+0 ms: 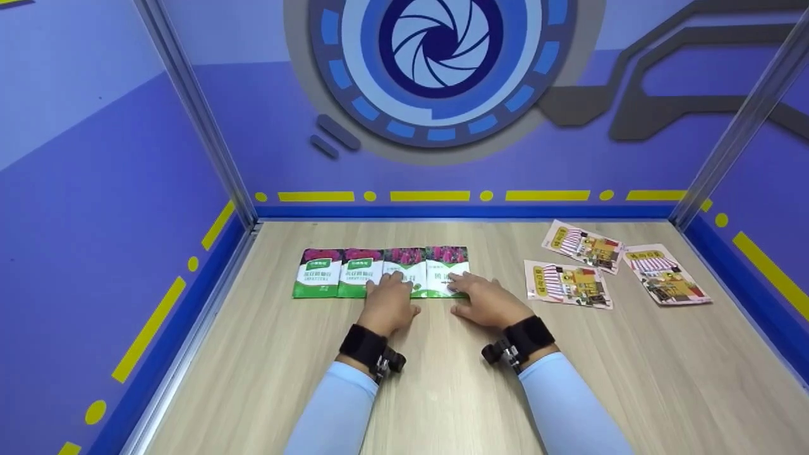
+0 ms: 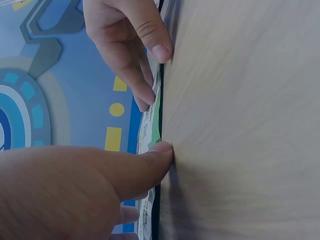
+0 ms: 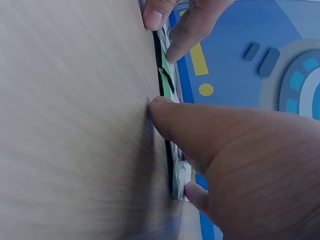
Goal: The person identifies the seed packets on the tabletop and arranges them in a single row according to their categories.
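Green-and-white packets lie side by side in a row; the leftmost packet [image 1: 318,273] and the one beside it [image 1: 357,265] show red flowers, the other two [image 1: 404,256] [image 1: 445,254] pink ones. My left hand [image 1: 389,303] rests its fingers on the lower part of the third packet, thumb on the table by its edge. On the rightmost packet lie the fingertips of my right hand [image 1: 492,302], its thumb at the near edge. In the left wrist view the left thumb [image 2: 135,170] touches the table; the right wrist view shows the right thumb [image 3: 200,125] likewise.
Three pink-and-yellow packets lie at the right of the table: one at the back [image 1: 584,246], one nearer [image 1: 569,284], and one further right [image 1: 669,275]. Blue and purple printed walls [image 1: 253,139] with metal corner posts enclose the wooden table [image 1: 436,392].
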The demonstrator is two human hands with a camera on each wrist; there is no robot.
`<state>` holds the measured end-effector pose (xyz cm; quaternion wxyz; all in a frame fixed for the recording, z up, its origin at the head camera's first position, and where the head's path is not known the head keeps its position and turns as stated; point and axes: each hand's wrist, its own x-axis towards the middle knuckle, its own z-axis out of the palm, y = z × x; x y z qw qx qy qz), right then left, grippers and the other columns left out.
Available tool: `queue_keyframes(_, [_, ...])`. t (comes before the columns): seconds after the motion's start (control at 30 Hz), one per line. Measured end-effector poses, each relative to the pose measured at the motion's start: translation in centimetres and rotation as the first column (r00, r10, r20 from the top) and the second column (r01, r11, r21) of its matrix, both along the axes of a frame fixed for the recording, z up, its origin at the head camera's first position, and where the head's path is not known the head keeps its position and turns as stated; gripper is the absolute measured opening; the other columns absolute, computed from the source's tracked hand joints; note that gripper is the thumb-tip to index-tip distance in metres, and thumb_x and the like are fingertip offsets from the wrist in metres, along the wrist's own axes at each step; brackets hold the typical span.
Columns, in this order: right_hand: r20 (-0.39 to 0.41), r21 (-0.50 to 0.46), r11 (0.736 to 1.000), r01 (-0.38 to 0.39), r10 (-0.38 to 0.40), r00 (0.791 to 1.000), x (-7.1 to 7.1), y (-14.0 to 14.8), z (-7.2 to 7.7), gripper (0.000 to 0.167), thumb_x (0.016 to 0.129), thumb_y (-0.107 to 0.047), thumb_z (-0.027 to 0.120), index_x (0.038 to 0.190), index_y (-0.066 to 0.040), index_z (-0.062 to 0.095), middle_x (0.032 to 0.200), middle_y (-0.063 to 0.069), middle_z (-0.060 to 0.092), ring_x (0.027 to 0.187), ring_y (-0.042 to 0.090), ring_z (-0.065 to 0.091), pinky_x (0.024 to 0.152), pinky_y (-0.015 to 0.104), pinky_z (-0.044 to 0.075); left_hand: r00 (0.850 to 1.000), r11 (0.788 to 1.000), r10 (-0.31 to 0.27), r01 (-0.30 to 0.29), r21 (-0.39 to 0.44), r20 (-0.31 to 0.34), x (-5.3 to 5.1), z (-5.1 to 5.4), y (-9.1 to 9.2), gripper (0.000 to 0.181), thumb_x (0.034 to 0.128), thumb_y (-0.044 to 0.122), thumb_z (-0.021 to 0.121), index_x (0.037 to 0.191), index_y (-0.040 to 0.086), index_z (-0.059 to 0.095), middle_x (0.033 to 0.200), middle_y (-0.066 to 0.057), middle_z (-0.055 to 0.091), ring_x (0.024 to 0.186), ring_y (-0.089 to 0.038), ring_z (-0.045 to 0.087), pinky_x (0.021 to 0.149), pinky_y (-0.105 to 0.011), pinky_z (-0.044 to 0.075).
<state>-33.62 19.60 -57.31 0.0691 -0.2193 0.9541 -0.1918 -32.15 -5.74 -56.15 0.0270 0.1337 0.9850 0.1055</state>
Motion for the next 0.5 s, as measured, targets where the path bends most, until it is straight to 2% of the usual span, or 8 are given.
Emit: queue_keyframes(0.5, [-0.002,-0.019,1.0,0.002,-0.002,1.0,-0.14,0.06,-0.21,0.051,0.11,-0.034,0.076,0.157,-0.014,0.069,0.178,0.005,0.051,0.17,0.038,0.041,0.133,0.082,0.026,1.0,1.0,-0.013,0.013,-0.008,-0.003,-0.17,-0.07,-0.02,0.055,0.1059,0.043,0.082,0.152,0.015,0.073,0.168,-0.015,0.059,0.158,-0.041,0.051,0.129,-0.075,0.038])
